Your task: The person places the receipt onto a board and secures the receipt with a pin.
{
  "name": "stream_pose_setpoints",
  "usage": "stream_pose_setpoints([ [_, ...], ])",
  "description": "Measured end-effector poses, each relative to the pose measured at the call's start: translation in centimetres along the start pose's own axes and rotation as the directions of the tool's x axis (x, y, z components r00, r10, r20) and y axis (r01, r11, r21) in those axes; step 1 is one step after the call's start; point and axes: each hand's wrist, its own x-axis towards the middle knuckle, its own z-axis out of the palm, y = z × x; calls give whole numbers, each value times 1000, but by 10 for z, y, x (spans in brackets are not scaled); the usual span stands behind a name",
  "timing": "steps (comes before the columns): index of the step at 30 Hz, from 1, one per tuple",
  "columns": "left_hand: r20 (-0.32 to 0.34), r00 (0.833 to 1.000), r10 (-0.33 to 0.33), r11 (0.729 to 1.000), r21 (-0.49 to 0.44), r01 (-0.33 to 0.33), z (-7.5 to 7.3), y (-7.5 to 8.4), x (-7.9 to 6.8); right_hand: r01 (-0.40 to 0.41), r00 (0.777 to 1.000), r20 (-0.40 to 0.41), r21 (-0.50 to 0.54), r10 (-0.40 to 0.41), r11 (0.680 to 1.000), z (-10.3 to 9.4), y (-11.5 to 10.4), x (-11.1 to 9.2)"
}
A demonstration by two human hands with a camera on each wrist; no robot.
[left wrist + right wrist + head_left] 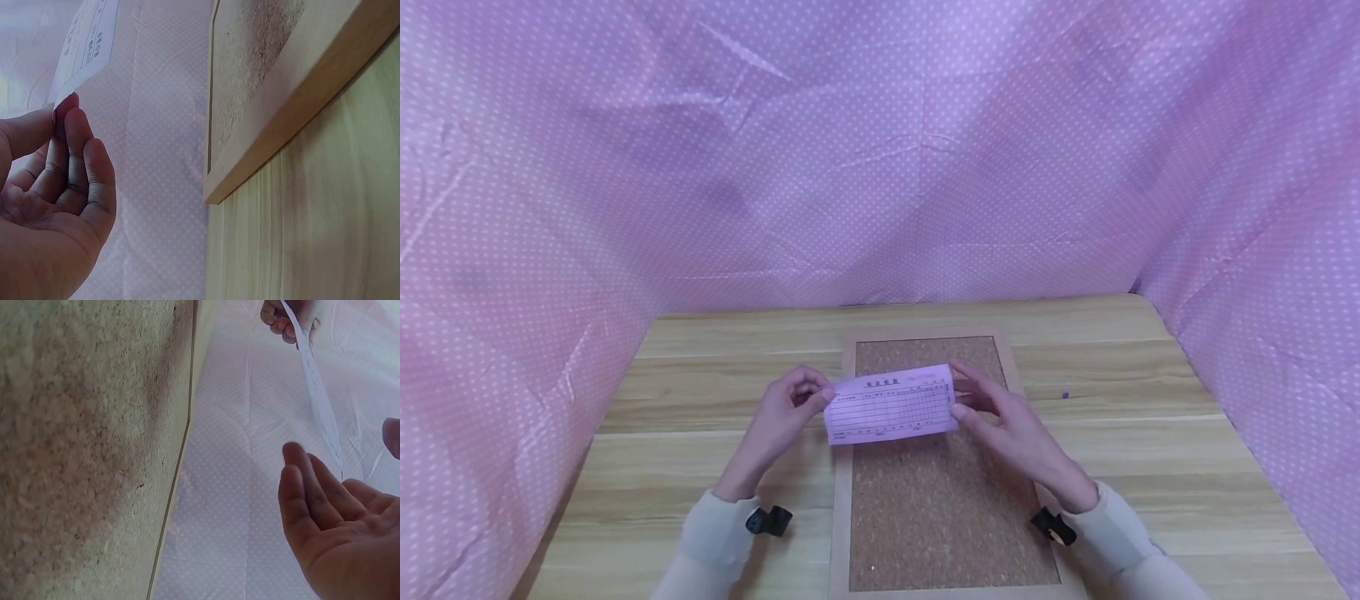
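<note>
Pink polka-dot cloth at far left, then wood-grain tabletop, then a cream sleeve cuff with a black wrist device beside it. Past the cuff, the left hand: thumb and forefinger in a narrow pinch, holding the upper left of a printed form slip. Likeliest trouble there, by judgement: a crease or small tear, from too hard a squeeze or a sideways tug on so small a patch of thin paper.

In the middle, the slip itself, raised above a framed corkboard, printed side toward the head camera, well apart from the cork and slightly bowed (seen nearly edge-on from the right wrist). Possible from here: a fold along that bow, from hands brought too close together; or a bent lower edge, from a descent onto the raised wooden frame rather than the flat cork.

Then the right hand, thumb and fingers spread wide around the right edge, with no closed pinch. Contact or mere nearness of the fingers to the paper: hard to tell. Main risk on this side: a drooping right end, with all the weight on the left pinch, from lack of a firm hold. Beyond, a small purple speck on the tabletop.
</note>
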Motion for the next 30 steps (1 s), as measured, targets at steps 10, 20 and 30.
stream_pose_setpoints([
  [10,-4,1000,4,1000,11,-4,10,2,1,-12,997,-70,53,15,999,1,3,3],
  [20,2,1000,20,1000,-13,-20,20,2,4,-71,983,-168,-7,69,997,0,4,4],
  [30,-2,999,41,999,-35,-41,27,5,8,-99,978,-192,-61,86,993,-3,10,4],
])
